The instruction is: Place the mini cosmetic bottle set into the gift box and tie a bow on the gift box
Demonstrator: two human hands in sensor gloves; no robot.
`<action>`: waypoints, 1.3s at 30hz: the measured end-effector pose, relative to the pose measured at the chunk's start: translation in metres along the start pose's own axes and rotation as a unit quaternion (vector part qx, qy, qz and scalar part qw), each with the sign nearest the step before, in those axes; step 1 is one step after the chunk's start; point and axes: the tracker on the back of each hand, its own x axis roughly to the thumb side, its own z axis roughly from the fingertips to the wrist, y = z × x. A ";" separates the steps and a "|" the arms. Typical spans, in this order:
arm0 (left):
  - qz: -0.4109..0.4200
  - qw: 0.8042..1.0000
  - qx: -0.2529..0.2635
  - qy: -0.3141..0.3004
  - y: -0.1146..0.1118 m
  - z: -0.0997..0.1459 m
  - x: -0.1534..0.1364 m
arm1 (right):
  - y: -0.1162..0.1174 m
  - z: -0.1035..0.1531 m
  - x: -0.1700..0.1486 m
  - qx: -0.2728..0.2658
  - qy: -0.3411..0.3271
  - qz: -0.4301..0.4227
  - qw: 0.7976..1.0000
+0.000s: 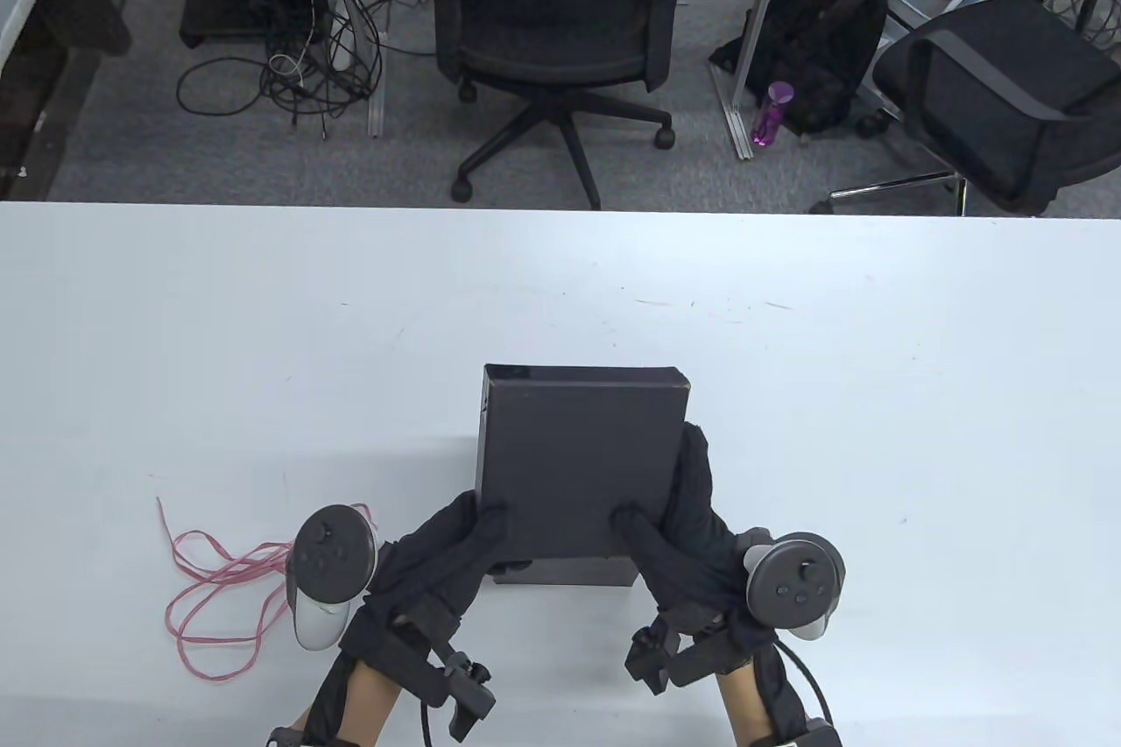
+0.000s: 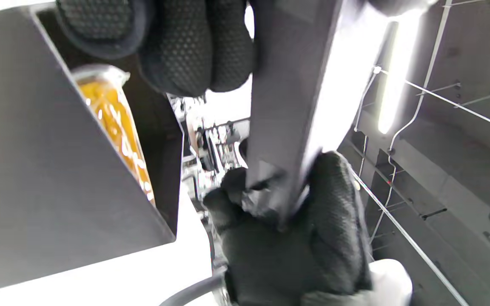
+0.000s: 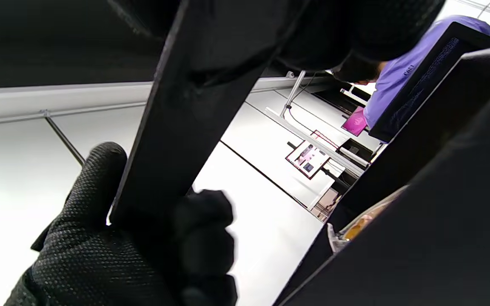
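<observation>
Both hands hold a black gift-box lid (image 1: 578, 458) just above the box base (image 1: 569, 574), which shows only as a dark strip under the lid's near edge. My left hand (image 1: 464, 532) grips the lid's near left corner, thumb on top. At the right edge my right hand (image 1: 670, 510) grips it too, fingers along the side. In the left wrist view the lid (image 2: 287, 106) is tilted over the open base (image 2: 49, 170), and an amber bottle (image 2: 113, 123) lies inside. The right wrist view shows the lid (image 3: 185, 127), the base (image 3: 419, 238) and a bottle (image 3: 355, 225).
A pink ribbon string (image 1: 219, 581) lies loosely tangled on the white table (image 1: 788, 344), left of my left hand. Beyond the table's far edge stand office chairs (image 1: 560, 20), a backpack (image 1: 814, 38) and floor cables.
</observation>
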 end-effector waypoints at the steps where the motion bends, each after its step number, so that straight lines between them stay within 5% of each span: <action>1: -0.014 1.000 0.008 -0.016 -0.002 0.001 0.002 | 0.001 0.000 0.000 -0.004 0.008 -0.011 1.000; 7: -0.116 0.991 0.027 -0.067 -0.014 0.003 0.009 | 0.001 0.002 0.001 -0.019 0.023 0.019 0.999; 21: -0.134 0.989 -0.041 0.044 -0.030 -0.004 -0.013 | 0.001 0.002 -0.031 0.027 0.185 0.006 0.982; 39: -0.144 0.985 -0.014 0.096 -0.017 -0.008 -0.030 | 0.011 0.005 -0.042 0.068 0.187 0.011 0.980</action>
